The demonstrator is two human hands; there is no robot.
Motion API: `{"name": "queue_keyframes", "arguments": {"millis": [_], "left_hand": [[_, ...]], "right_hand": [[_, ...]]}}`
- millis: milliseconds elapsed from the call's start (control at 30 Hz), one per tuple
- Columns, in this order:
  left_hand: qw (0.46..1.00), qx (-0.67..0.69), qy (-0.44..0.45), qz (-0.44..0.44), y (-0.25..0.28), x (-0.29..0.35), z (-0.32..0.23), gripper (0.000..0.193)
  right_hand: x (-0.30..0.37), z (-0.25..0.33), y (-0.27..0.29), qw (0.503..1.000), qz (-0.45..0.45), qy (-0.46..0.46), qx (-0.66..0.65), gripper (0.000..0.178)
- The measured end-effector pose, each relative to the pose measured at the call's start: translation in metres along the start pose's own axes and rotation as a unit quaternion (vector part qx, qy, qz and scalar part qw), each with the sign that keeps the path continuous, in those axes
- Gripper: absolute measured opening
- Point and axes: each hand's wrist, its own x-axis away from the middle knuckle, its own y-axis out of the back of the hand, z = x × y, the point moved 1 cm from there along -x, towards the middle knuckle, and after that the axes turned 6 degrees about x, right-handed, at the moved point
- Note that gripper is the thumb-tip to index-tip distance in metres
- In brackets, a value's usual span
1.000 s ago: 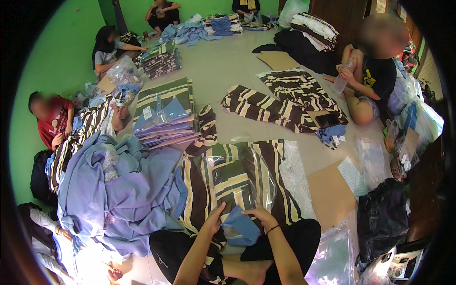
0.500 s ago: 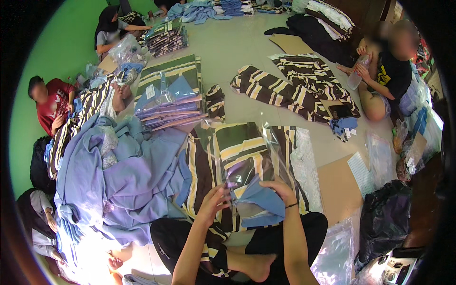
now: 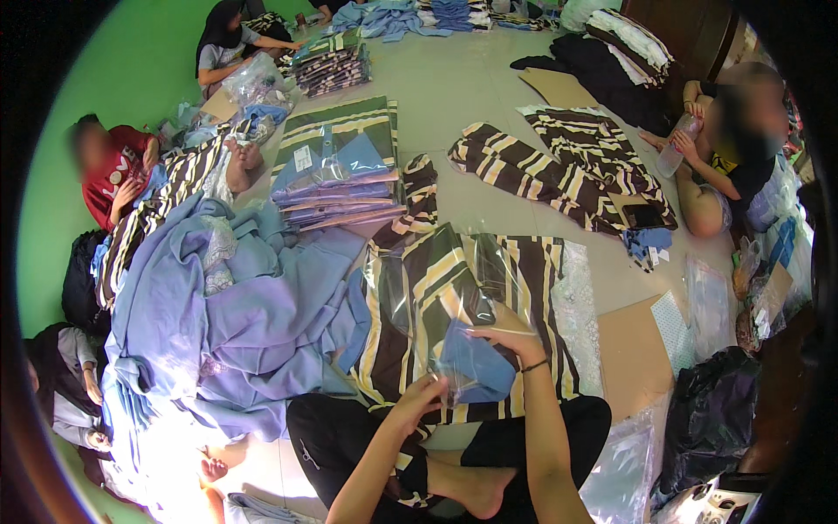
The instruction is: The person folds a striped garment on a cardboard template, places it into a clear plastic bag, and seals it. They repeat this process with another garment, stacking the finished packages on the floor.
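Note:
In front of my crossed legs is a folded brown, cream and yellow striped garment [image 3: 434, 288] with a blue part [image 3: 476, 367] at its near end. A clear plastic bag [image 3: 399, 301] is around it. My left hand [image 3: 422, 400] pinches the near left edge of the bag, beside the blue part. My right hand [image 3: 511, 336] grips the bagged garment from the right, its fingers across the top of the blue part. Beneath lies a larger spread striped cloth [image 3: 546, 306]. What the right fingertips hold exactly is partly hidden.
A stack of bagged folded garments [image 3: 336, 166] stands beyond, left of centre. Blue fabric [image 3: 253, 341] is heaped at my left. Striped pieces [image 3: 559, 175], a phone [image 3: 646, 216], cardboard [image 3: 624, 349] and a black plastic bag [image 3: 711, 419] lie rightward. Several people sit around, one holding a bottle [image 3: 676, 148].
The bagged garment has tilted and turned. My right hand has moved up and across it; my left has shifted toward its near edge. The whole view has shifted slightly.

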Motion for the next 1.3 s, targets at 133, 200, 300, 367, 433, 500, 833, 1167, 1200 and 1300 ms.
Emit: {"name": "queue_keyframes", "arguments": {"millis": [133, 200, 300, 367, 433, 500, 833, 1167, 1200, 1300], "left_hand": [[0.990, 0.118, 0.020, -0.071, -0.001, -0.038, 0.013, 0.057], [0.987, 0.136, 0.005, -0.088, -0.007, -0.052, 0.021, 0.049], [0.988, 0.115, -0.048, -0.095, -0.018, -0.057, 0.026, 0.033], [0.991, 0.085, -0.094, -0.036, -0.025, -0.053, 0.027, 0.023], [0.989, 0.064, -0.129, -0.013, -0.035, -0.051, 0.030, 0.019], [0.985, 0.053, -0.143, -0.086, -0.038, -0.056, 0.033, 0.021], [0.969, 0.100, -0.165, -0.151, -0.052, -0.098, 0.013, 0.008], [0.988, 0.025, -0.061, -0.140, -0.044, -0.033, 0.011, 0.021], [0.980, 0.128, -0.091, -0.125, -0.046, -0.034, 0.011, 0.022], [0.961, 0.158, -0.174, -0.148, -0.046, -0.045, -0.002, 0.017]], "right_hand": [[0.014, 0.012, -0.016, 0.982, -0.027, -0.017, 0.185, 0.057], [0.020, 0.015, -0.026, 0.965, -0.076, 0.023, 0.249, 0.055], [0.022, 0.017, -0.032, 0.936, -0.132, 0.022, 0.324, 0.053], [0.023, 0.019, -0.032, 0.912, -0.207, 0.088, 0.343, 0.046], [0.018, 0.018, -0.030, 0.891, -0.237, 0.059, 0.383, 0.037], [0.015, 0.016, -0.028, 0.887, -0.213, 0.046, 0.406, 0.045], [0.021, 0.026, -0.007, 0.905, -0.158, -0.019, 0.394, 0.049], [0.037, 0.017, -0.026, 0.913, -0.201, -0.035, 0.354, 0.051], [0.040, 0.016, -0.029, 0.913, -0.213, -0.031, 0.346, 0.051], [0.049, 0.018, -0.031, 0.916, -0.208, -0.049, 0.339, 0.053]]}}
